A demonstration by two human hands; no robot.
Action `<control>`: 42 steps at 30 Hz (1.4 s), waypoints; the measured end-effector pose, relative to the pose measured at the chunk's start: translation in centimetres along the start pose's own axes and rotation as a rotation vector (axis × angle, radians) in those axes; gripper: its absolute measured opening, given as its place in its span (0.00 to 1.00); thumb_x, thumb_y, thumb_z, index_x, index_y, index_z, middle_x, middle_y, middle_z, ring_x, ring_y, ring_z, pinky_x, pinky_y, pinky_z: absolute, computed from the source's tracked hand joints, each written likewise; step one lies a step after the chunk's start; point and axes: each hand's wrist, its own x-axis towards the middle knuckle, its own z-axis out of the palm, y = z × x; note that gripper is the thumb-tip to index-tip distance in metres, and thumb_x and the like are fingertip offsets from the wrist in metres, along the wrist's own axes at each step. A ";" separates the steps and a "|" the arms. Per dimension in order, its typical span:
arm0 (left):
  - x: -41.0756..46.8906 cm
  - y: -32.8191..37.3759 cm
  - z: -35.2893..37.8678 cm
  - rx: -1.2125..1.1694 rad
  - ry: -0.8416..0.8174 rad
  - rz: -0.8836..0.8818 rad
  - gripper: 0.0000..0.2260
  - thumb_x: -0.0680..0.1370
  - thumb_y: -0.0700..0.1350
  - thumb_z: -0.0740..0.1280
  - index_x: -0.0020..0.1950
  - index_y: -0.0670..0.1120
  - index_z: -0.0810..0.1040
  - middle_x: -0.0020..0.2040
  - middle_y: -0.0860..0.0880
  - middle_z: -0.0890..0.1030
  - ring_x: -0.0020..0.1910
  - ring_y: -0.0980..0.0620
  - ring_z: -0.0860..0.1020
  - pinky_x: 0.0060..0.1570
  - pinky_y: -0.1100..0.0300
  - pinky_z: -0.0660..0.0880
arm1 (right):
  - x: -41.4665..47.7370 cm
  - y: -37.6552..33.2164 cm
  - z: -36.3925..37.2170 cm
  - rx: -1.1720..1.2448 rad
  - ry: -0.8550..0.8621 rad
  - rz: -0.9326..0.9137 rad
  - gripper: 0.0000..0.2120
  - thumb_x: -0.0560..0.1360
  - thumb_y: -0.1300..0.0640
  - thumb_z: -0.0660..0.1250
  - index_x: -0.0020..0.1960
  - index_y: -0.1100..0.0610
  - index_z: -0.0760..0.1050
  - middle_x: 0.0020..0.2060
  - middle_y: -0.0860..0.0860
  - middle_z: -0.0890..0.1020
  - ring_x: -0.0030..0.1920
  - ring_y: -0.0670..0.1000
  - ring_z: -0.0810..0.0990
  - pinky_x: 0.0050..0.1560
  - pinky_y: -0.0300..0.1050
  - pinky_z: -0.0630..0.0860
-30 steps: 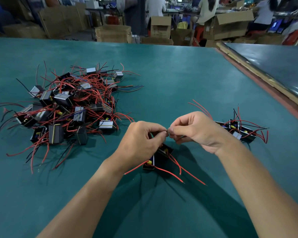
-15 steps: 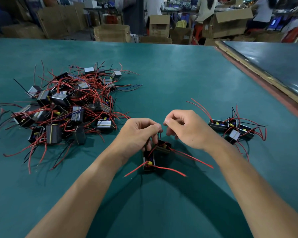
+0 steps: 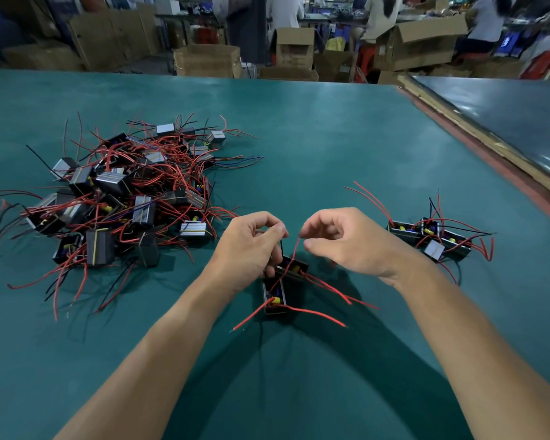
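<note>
A few boxes (image 3: 432, 239) seem done at the right, and the big pile (image 3: 124, 198) still waits at the left. The left hand (image 3: 251, 246) pinches a dark wire (image 3: 281, 245) of the box (image 3: 283, 281) on the table (image 3: 331, 138) between the arms. The right hand (image 3: 346, 239) is curled at its red wire (image 3: 294, 252), but I cannot tell if it grips.

— Found the table (image 3: 331, 147) a flat teal green, edged on the right with a reddish-brown strip (image 3: 508, 179).
— Agreed. Counted mostly red leads in the big heap (image 3: 124, 198), some black, one blue; black blocks, silver-grey striped faces, yellow bands.
— Noted a black case (image 3: 275, 292) in front: yellow parts inside, a red wire (image 3: 294, 252) and a thin black wire (image 3: 282, 247) above.
— Saw plain brown cardboard boxes (image 3: 204, 60) behind.
</note>
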 end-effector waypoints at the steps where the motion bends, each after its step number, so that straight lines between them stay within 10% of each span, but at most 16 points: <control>1: 0.1 -0.1 0.0 0.020 0.013 -0.009 0.11 0.81 0.42 0.62 0.39 0.45 0.76 0.24 0.50 0.75 0.20 0.51 0.71 0.21 0.67 0.65 | -0.1 -0.1 -0.1 0.012 -0.025 -0.006 0.02 0.74 0.58 0.72 0.46 0.54 0.81 0.36 0.51 0.82 0.35 0.47 0.75 0.39 0.43 0.73; 12: 0.2 -0.7 -0.1 0.103 0.047 0.046 0.10 0.74 0.41 0.72 0.41 0.46 0.71 0.26 0.51 0.73 0.22 0.55 0.67 0.26 0.63 0.65 | -0.5 -0.4 0.1 0.034 -0.127 -0.094 0.13 0.67 0.50 0.77 0.46 0.54 0.78 0.38 0.57 0.84 0.36 0.51 0.78 0.42 0.50 0.76; 18: -0.5 0.1 -1.0 0.262 0.001 0.232 0.15 0.68 0.59 0.73 0.31 0.48 0.80 0.22 0.56 0.69 0.24 0.57 0.63 0.26 0.64 0.60 | -0.3 -0.2 0.2 -0.006 -0.101 -0.089 0.08 0.72 0.56 0.77 0.43 0.56 0.78 0.33 0.50 0.80 0.33 0.48 0.75 0.37 0.44 0.72; 25: -0.6 0.4 -1.3 0.130 -0.069 0.188 0.07 0.75 0.39 0.72 0.37 0.44 0.83 0.25 0.55 0.75 0.24 0.56 0.67 0.28 0.64 0.65 | -0.2 0.1 0.4 -0.017 -0.145 0.009 0.26 0.69 0.58 0.78 0.64 0.50 0.73 0.37 0.47 0.84 0.34 0.47 0.79 0.39 0.42 0.75; 31: -0.6 0.8 -1.4 -0.061 -0.016 0.144 0.04 0.76 0.35 0.69 0.44 0.41 0.83 0.29 0.49 0.80 0.22 0.53 0.70 0.24 0.65 0.69 | -0.3 -0.3 1.4 0.042 -0.181 -0.113 0.04 0.71 0.59 0.77 0.42 0.58 0.83 0.32 0.57 0.82 0.33 0.46 0.75 0.35 0.42 0.71; 42: -0.8 0.7 -1.2 -0.032 -0.060 0.143 0.06 0.76 0.35 0.70 0.42 0.43 0.85 0.31 0.47 0.81 0.23 0.53 0.72 0.26 0.64 0.71 | 0.3 0.2 0.8 0.054 0.028 -0.130 0.07 0.73 0.56 0.74 0.37 0.56 0.83 0.31 0.57 0.82 0.29 0.48 0.75 0.35 0.45 0.72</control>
